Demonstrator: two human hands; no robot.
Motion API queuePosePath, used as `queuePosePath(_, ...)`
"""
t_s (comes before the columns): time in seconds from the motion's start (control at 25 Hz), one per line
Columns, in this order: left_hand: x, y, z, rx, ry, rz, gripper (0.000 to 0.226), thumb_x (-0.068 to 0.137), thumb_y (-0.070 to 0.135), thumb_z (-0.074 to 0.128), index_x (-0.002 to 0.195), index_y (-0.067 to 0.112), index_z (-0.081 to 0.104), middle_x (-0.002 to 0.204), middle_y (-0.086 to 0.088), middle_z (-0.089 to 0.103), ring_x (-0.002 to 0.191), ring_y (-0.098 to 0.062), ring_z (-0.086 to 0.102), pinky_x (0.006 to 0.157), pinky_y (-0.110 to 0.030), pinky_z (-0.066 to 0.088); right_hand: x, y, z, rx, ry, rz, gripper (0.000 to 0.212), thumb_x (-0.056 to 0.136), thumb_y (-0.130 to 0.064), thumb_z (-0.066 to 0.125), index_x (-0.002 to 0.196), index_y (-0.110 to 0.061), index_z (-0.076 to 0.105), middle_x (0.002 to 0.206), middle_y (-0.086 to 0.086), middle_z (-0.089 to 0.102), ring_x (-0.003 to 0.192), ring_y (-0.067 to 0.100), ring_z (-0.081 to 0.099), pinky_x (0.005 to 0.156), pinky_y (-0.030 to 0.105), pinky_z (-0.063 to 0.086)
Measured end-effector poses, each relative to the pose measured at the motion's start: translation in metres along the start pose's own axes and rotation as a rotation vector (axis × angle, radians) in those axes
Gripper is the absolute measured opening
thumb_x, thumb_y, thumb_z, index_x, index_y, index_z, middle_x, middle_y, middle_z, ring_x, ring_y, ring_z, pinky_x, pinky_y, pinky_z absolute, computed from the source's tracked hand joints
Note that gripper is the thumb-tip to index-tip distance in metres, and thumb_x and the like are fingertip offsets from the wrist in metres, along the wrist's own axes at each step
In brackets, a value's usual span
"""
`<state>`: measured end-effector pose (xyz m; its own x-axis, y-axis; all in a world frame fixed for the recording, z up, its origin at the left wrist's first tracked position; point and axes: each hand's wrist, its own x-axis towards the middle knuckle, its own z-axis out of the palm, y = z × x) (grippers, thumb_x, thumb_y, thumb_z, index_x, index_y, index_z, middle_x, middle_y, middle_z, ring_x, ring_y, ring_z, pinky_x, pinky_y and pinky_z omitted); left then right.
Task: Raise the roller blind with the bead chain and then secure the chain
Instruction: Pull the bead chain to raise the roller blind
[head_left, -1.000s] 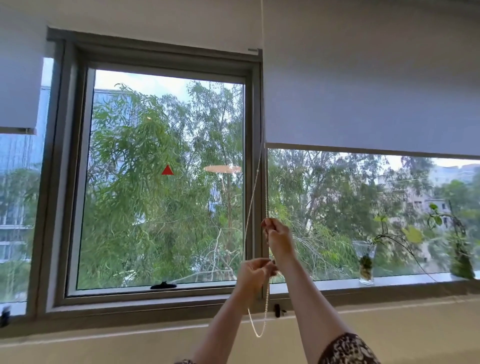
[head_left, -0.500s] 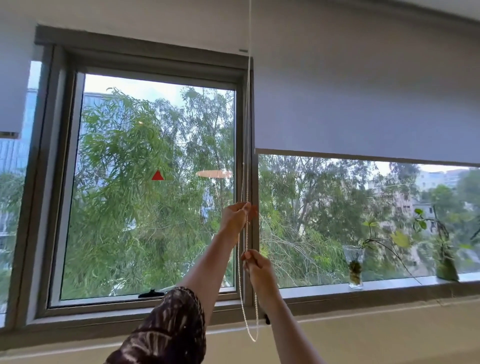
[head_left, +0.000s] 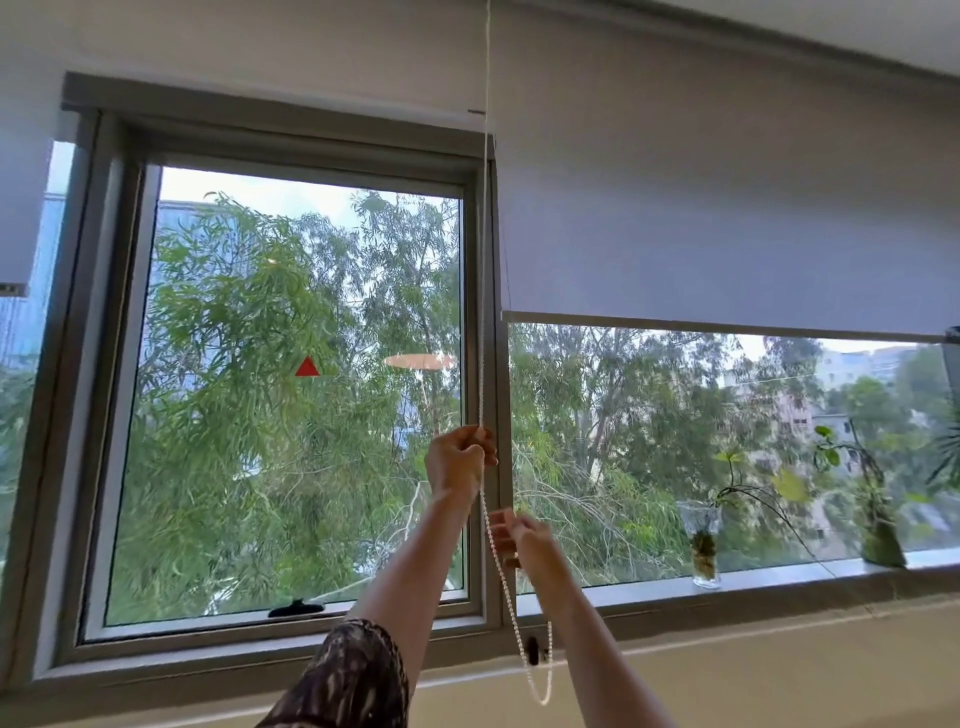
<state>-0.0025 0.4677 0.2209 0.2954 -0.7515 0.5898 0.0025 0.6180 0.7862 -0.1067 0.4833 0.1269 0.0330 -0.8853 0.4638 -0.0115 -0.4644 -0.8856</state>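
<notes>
The window (head_left: 291, 405) filled most of the view, and over its right-hand pane the roller blind (head_left: 727, 218) hung roughly halfway down, its bottom bar (head_left: 727, 326) level across the glass with trees showing below it. On the sill (head_left: 779, 577) to the right stood a glass vase (head_left: 702, 545) with a trailing plant. The bead chain (head_left: 484, 291) ran straight down the frame post between the two panes and ended in a slack loop below the sill line, next to a small dark clip (head_left: 533, 650) on the wall.

The left hand (head_left: 460, 460) was raised highest, its fingers curled closed around the taut strand. Below and just to the right, the right hand (head_left: 522, 538) was blurred; its fingers looked loosely spread beside the chain, and I could not tell whether they pinched it.

By my reading this was the raising step, mid hand-over-hand pull, with much of the blind left to wind up. The next move likely called for the left hand to draw its strand down while the right reached up for a fresh grip on the same strand. Securing the loop on the clip was not yet due.
</notes>
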Motion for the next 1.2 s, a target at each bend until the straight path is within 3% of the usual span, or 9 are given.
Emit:
queuePosePath(0.2, -0.02, -0.029, 0.004, 0.197, -0.023, 0.028, 0.024, 0.082, -0.005, 0.059, 0.093, 0.01, 0.075, 0.078, -0.007, 0.074, 0.066, -0.017, 0.067, 0.064, -0.033, 0.059, 0.042, -0.057, -0.004, -0.05, 0.087, -0.126, 0.029, 0.1, -0.017, 0.038, 0.113, -0.003, 0.059, 0.102, 0.02, 0.067, 0.091, 0.028, 0.061, 0.085, 0.043, 0.051)
queuePosePath(0.36, -0.038, -0.072, 0.0, 0.097, -0.095, -0.054, 0.029, 0.08, -0.016, 0.053, 0.084, 0.004, 0.074, 0.07, -0.009, 0.071, 0.059, -0.019, 0.065, 0.057, -0.028, 0.06, 0.063, -0.07, 0.002, -0.098, 0.107, -0.116, 0.022, 0.099, -0.018, 0.042, 0.113, -0.011, 0.058, 0.091, 0.008, 0.065, 0.082, 0.023, 0.061, 0.077, 0.038, 0.05)
queuePosePath(0.44, -0.037, -0.077, -0.002, 0.051, -0.15, -0.062, 0.03, 0.081, -0.018, 0.051, 0.085, 0.002, 0.074, 0.069, -0.01, 0.071, 0.058, -0.019, 0.067, 0.059, -0.031, 0.061, 0.066, -0.059, 0.007, -0.108, 0.146, -0.134, 0.017, 0.098, -0.016, 0.046, 0.103, -0.014, 0.062, 0.082, 0.006, 0.062, 0.073, 0.021, 0.056, 0.068, 0.035, 0.047)
queuePosePath(0.56, -0.027, -0.072, -0.009, 0.168, -0.376, -0.075, 0.027, 0.081, -0.013, 0.051, 0.088, 0.001, 0.074, 0.064, -0.002, 0.069, 0.054, -0.01, 0.063, 0.052, -0.016, 0.053, 0.066, -0.041, 0.013, -0.145, 0.213, -0.195, 0.022, 0.096, -0.015, 0.051, 0.08, -0.023, 0.063, 0.064, -0.002, 0.055, 0.056, 0.013, 0.045, 0.052, 0.024, 0.037)
queuePosePath(0.64, -0.005, -0.068, -0.018, 0.235, -0.491, -0.131, 0.024, 0.084, -0.007, 0.053, 0.094, 0.002, 0.072, 0.066, 0.004, 0.069, 0.059, -0.005, 0.062, 0.053, -0.013, 0.048, 0.065, -0.028, 0.014, -0.138, 0.218, -0.213, 0.022, 0.095, -0.013, 0.052, 0.079, -0.023, 0.064, 0.067, -0.003, 0.059, 0.058, 0.011, 0.049, 0.053, 0.021, 0.041)
queuePosePath(0.72, 0.02, -0.06, -0.026, 0.177, -0.473, -0.202, 0.026, 0.089, -0.003, 0.052, 0.101, 0.011, 0.071, 0.08, 0.004, 0.072, 0.073, -0.005, 0.066, 0.064, -0.022, 0.05, 0.061, -0.012, 0.011, -0.077, 0.202, -0.206, 0.022, 0.095, -0.009, 0.051, 0.083, -0.018, 0.066, 0.075, 0.003, 0.063, 0.065, 0.015, 0.054, 0.06, 0.025, 0.048)
queuePosePath(0.92, 0.06, -0.048, -0.011, 0.089, -0.381, -0.211, 0.014, 0.093, 0.021, 0.058, 0.094, 0.016, 0.071, 0.109, -0.008, 0.072, 0.099, -0.018, 0.066, 0.081, -0.032, 0.049, 0.055, 0.046, 0.019, -0.09, 0.17, -0.145, 0.022, 0.093, -0.01, 0.056, 0.082, -0.021, 0.071, 0.061, -0.006, 0.058, 0.054, 0.008, 0.043, 0.049, 0.016, 0.031)
queuePosePath(1.08, 0.079, -0.057, 0.007, 0.097, -0.299, -0.165, 0.015, 0.093, 0.019, 0.058, 0.096, 0.011, 0.07, 0.108, -0.018, 0.071, 0.086, -0.023, 0.057, 0.065, -0.026, 0.044, 0.048, 0.094, 0.033, -0.1, 0.125, -0.084, 0.019, 0.092, -0.007, 0.058, 0.084, -0.014, 0.073, 0.06, -0.008, 0.059, 0.058, 0.011, 0.045, 0.055, 0.024, 0.035)
queuePosePath(1.2, 0.081, -0.078, 0.011, 0.002, -0.133, -0.219, 0.012, 0.091, 0.008, 0.06, 0.098, 0.01, 0.07, 0.086, -0.004, 0.073, 0.071, -0.013, 0.061, 0.05, -0.017, 0.045, 0.051, 0.118, 0.032, -0.145, 0.118, -0.053, 0.021, 0.091, -0.01, 0.061, 0.079, -0.021, 0.074, 0.055, -0.009, 0.061, 0.052, 0.006, 0.045, 0.051, 0.019, 0.036)
